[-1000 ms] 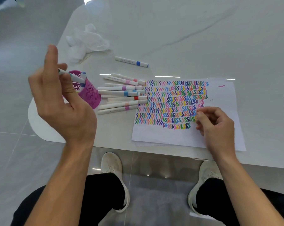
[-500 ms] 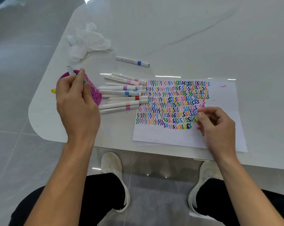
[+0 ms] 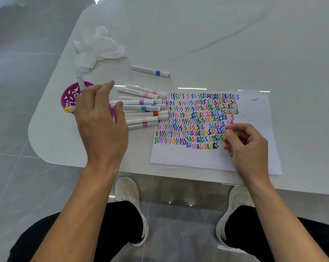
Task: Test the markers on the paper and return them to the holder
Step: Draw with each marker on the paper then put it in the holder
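On the table [image 3: 216, 35], left of the paper [image 3: 254, 110], the left hand [image 3: 101, 118] is hovering with its fingers spread and relaxed, holding nothing. It is covering the right part of the purple holder [image 3: 71, 95] and the left ends of the marker pile [image 3: 142, 106]. Two markers are sitting in the holder: a grey-tipped marker [image 3: 80, 82] is sticking up at the far rim, and a yellow-tipped marker [image 3: 67, 110] is leaning over the near rim. The marker pile is lying flat between holder and paper, with its right ends reaching the paper's left edge. A blue-banded marker [image 3: 150, 71] is lying apart, beyond the pile. The right hand [image 3: 245, 146] is resting on the paper beside the coloured zigzag rows, fingers curled in, with nothing visible in them. A crumpled tissue [image 3: 97, 48] is lying beyond the holder.
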Motion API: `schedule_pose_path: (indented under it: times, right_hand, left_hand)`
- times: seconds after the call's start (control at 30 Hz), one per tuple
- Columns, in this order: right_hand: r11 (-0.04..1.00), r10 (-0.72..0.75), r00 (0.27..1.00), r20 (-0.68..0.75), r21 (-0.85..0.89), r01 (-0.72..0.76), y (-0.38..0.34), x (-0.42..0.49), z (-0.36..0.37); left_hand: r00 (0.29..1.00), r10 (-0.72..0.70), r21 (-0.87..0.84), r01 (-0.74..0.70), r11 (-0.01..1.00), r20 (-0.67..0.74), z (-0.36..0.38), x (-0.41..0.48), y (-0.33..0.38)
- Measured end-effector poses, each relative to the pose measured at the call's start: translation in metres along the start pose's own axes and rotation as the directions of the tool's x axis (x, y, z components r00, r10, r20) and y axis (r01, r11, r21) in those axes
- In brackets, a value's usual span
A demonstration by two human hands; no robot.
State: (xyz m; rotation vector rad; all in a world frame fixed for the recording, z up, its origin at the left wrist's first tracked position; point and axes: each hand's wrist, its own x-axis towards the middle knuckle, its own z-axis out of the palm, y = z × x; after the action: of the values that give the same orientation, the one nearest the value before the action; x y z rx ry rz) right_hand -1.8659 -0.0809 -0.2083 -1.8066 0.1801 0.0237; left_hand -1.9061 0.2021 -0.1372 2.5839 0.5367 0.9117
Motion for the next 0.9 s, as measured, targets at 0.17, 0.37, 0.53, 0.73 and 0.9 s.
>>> schedule_pose_path:
  times: [0.17,0.37,0.53,0.73,0.9]
  right_hand:
    - [1.0,-0.003,1.0,-0.006,-0.01,0.003,0.0,-0.001,0.0]
    - [1.0,0.001,1.0,-0.006,-0.011,-0.001,-0.001,-0.001,0.0]
    - [1.0,0.005,1.0,-0.006,-0.017,-0.005,-0.002,-0.002,0.001]
    - [1.0,0.006,1.0,-0.006,-0.024,-0.007,-0.002,-0.002,0.001]
    - [0.999,0.009,1.0,-0.005,-0.032,-0.009,-0.003,-0.002,0.001]
  left_hand:
    - [0.994,0.107,-0.02,-0.107,0.994,0.008,0.004,-0.005,0.006]
    - [0.917,0.104,-0.03,-0.1,0.995,0.384,0.014,-0.022,0.02]
    - [0.883,0.017,0.099,-0.072,0.992,0.468,0.022,-0.029,0.022]
    - [0.89,-0.077,0.21,-0.021,0.978,0.449,0.029,-0.024,0.015]
    - [0.898,-0.097,0.231,-0.005,0.973,0.428,0.032,-0.023,0.015]
